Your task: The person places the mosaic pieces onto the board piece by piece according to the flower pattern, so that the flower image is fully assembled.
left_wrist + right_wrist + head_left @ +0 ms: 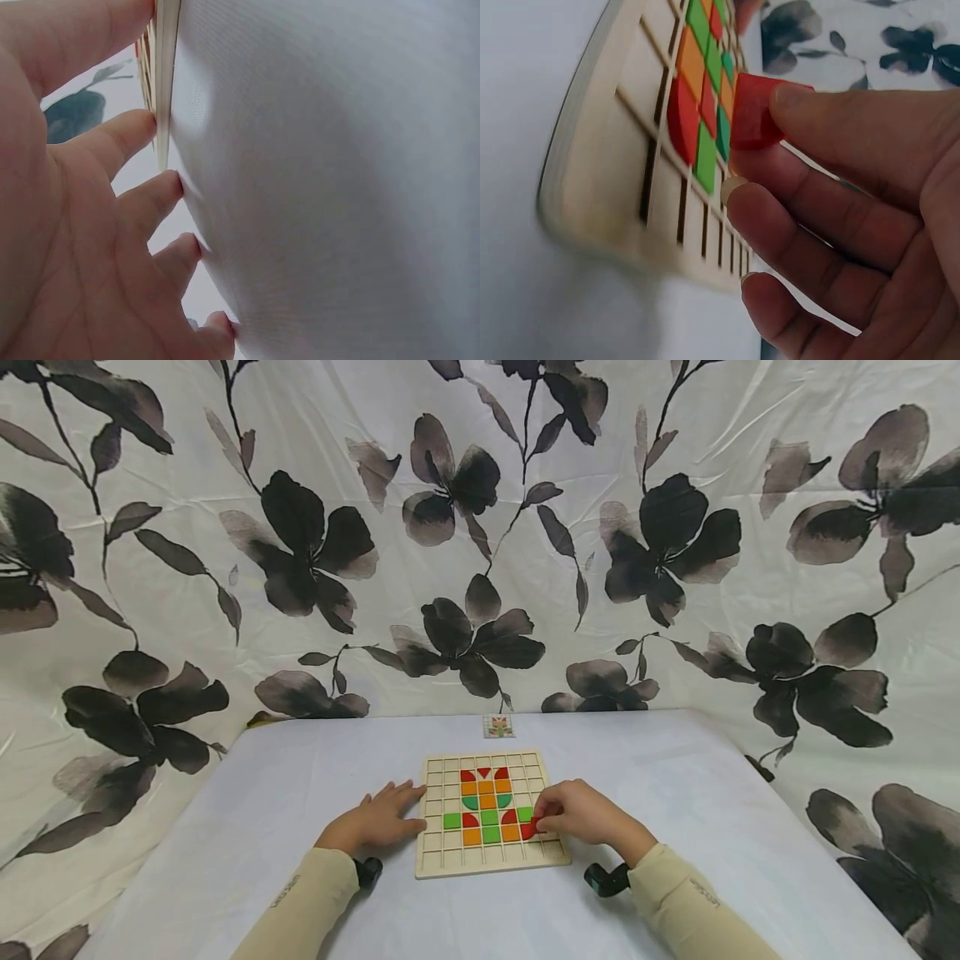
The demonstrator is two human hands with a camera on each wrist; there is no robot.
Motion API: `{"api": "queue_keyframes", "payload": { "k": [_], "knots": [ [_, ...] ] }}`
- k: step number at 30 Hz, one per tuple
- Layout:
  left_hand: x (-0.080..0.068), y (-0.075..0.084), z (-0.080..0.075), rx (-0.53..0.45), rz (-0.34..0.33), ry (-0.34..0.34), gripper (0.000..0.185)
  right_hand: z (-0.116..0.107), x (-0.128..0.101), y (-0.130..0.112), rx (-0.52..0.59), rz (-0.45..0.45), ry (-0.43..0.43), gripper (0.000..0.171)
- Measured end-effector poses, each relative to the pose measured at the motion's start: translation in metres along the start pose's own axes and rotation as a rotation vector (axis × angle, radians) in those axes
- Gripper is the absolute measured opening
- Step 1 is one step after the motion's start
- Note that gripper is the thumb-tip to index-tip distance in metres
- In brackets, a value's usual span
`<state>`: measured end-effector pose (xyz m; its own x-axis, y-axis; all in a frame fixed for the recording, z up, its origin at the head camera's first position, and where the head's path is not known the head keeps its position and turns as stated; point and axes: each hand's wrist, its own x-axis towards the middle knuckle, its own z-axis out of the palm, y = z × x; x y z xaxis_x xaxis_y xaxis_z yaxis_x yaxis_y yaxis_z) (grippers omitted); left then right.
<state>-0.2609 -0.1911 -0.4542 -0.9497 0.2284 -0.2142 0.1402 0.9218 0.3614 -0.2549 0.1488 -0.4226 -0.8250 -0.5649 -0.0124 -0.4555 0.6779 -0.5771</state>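
- Most of the tile picture looks laid: red, orange and green tiles fill the mid cells of our wooden grid board (491, 812).
- Right hand (588, 814) pinches a red tile (756, 112) btwn thumb and forefinger, just over the board's right side, not yet seated.
- Left hand (378, 821) lies flat, fingers spread, at the board's left edge.
- Left to do, we judge: seat this tile; outer cells empty, pattern card (498, 725) too small to check.

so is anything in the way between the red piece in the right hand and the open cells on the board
Nothing visible is. The right hand pinches the red piece just above the wooden grid board, next to the coloured tiles, with bare cells close by at the right edge. The left hand rests at the board's left edge, well aside.
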Motion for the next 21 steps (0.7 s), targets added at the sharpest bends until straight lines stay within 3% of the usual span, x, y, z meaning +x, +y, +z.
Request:
{"api": "queue_keyframes", "payload": {
  "k": [13, 21],
  "knots": [
    [0.0, -0.001, -0.002, -0.02, 0.008, -0.008, 0.067, 0.03, 0.026, -0.039, -0.02, -0.056, 0.021, 0.004],
    [0.003, -0.007, 0.001, -0.011, 0.016, -0.009, 0.068, 0.053, 0.037, -0.066, -0.133, -0.074, 0.048, 0.005]
  ]
}}
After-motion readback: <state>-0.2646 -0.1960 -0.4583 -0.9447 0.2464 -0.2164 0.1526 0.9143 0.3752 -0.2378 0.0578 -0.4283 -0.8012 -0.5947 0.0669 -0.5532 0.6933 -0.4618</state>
